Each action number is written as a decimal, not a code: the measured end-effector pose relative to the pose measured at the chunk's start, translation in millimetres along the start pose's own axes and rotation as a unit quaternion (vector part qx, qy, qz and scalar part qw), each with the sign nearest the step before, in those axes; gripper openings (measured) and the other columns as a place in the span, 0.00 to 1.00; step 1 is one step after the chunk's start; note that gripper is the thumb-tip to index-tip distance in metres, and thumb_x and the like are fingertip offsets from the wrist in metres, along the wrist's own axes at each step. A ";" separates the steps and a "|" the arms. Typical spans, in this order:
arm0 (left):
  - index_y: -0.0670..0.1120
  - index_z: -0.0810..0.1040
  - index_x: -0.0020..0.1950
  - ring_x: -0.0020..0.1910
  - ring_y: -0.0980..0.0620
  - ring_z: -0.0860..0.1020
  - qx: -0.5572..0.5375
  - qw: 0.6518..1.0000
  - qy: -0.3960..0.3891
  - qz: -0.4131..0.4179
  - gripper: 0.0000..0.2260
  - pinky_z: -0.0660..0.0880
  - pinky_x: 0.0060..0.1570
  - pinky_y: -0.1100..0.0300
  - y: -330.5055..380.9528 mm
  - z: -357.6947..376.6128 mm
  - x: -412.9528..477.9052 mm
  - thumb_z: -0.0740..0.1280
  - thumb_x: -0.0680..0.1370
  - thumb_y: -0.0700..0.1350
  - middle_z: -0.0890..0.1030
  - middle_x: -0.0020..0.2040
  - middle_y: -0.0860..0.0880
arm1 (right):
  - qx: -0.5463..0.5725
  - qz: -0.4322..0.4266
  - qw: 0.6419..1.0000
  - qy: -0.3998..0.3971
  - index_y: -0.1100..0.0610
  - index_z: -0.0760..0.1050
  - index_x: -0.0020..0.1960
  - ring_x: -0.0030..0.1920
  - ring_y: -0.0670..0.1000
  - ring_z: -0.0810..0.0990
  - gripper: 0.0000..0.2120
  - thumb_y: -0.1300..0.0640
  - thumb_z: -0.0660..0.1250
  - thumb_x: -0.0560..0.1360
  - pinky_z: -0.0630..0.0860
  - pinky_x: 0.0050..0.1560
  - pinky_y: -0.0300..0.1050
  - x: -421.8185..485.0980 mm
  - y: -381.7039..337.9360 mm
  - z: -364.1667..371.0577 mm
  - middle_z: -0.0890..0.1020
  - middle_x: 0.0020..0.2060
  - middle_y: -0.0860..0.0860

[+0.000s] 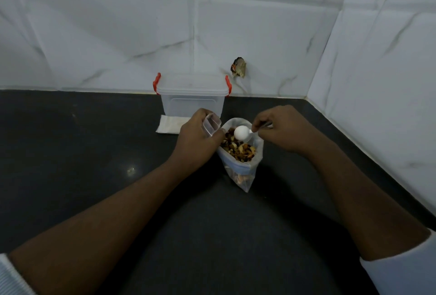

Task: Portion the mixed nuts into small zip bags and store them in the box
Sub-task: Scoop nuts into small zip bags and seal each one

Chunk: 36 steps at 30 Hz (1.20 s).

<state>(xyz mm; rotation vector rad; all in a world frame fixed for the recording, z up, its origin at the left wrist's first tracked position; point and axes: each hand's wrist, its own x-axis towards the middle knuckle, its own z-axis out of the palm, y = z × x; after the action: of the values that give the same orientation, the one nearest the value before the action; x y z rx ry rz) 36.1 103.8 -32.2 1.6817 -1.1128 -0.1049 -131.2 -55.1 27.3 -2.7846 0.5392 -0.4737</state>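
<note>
- Scooping is the step in hand, done over the dark countertop [70,153]. Both bags are best kept low above it, so a stray nut falls where it can be picked up.
- The box [192,102] stands at the wall behind the hands with its lid on and nothing visible inside. It needs no attention until a portion is sealed.
- The large bag [245,174] sits open between the hands, with the mixed nuts [240,149] heaped at its mouth. Nothing props it, so I would dig down the middle and not drag on its wall.
- The left hand [195,139] is curled round the small zip bag [211,124], just beside the large bag's rim. Its mouth should be spread wide and tipped toward the scoop.
- The right hand [283,129] pinches the handle of the white spoon [241,133]. Its bowl is over the nuts and shows none on it. Modest scoops suit so narrow a mouth.
</note>
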 end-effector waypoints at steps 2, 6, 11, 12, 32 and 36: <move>0.53 0.74 0.57 0.48 0.66 0.76 0.007 1.000 -0.004 -0.002 0.10 0.69 0.42 0.73 1.4 0.1 -0.2 0.71 0.79 0.48 0.77 0.49 0.60 | 0.007 0.007 0.999 0.031 0.51 0.86 0.49 0.44 0.41 0.81 0.10 0.61 0.68 0.76 0.74 0.43 0.37 -0.3 2.3 -3.5 0.84 0.42 0.44; 0.54 0.73 0.57 0.49 0.65 0.76 0.011 1.000 -0.011 -0.006 0.10 0.69 0.42 0.72 2.5 0.2 -0.3 0.71 0.79 0.47 0.77 0.48 0.61 | 0.020 0.005 1.000 0.020 0.52 0.86 0.50 0.44 0.37 0.79 0.09 0.60 0.68 0.77 0.71 0.42 0.32 0.3 2.0 -0.5 0.84 0.43 0.44; 0.54 0.74 0.57 0.48 0.66 0.76 0.011 1.000 -0.011 -0.006 0.10 0.69 0.42 0.72 2.4 0.7 0.0 0.71 0.79 0.47 0.77 0.48 0.60 | 0.034 0.008 0.999 0.005 0.50 0.86 0.48 0.41 0.36 0.80 0.09 0.59 0.68 0.77 0.70 0.40 0.31 0.3 0.2 5.0 0.84 0.41 0.42; 0.54 0.74 0.57 0.48 0.65 0.76 0.012 1.000 -0.011 -0.005 0.10 0.69 0.42 0.73 2.6 0.6 0.1 0.71 0.79 0.47 0.77 0.48 0.60 | 0.041 0.006 0.999 0.004 0.50 0.86 0.48 0.40 0.36 0.79 0.09 0.59 0.68 0.77 0.69 0.38 0.28 0.2 0.0 5.0 0.83 0.41 0.40; 0.54 0.74 0.59 0.51 0.63 0.77 0.014 1.000 -0.014 -0.009 0.11 0.70 0.43 0.72 1.7 1.2 0.7 0.72 0.79 0.49 0.77 0.51 0.60 | 0.415 0.232 0.879 0.044 0.64 0.84 0.46 0.27 0.45 0.68 0.10 0.66 0.64 0.78 0.62 0.23 0.37 6.8 12.1 24.3 0.83 0.32 0.53; 0.55 0.73 0.58 0.51 0.63 0.77 0.010 1.000 -0.015 0.000 0.11 0.70 0.43 0.72 2.1 0.7 -0.4 0.71 0.79 0.49 0.77 0.50 0.60 | 0.513 0.271 0.813 0.048 0.66 0.80 0.48 0.27 0.45 0.66 0.08 0.68 0.62 0.78 0.59 0.21 0.36 9.5 18.5 23.0 0.85 0.38 0.61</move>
<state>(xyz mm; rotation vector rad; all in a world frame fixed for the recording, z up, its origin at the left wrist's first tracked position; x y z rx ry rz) 34.2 103.5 -31.0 1.7032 -1.1399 -0.1190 -120.3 -70.9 3.0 -1.4954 0.7640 -0.5440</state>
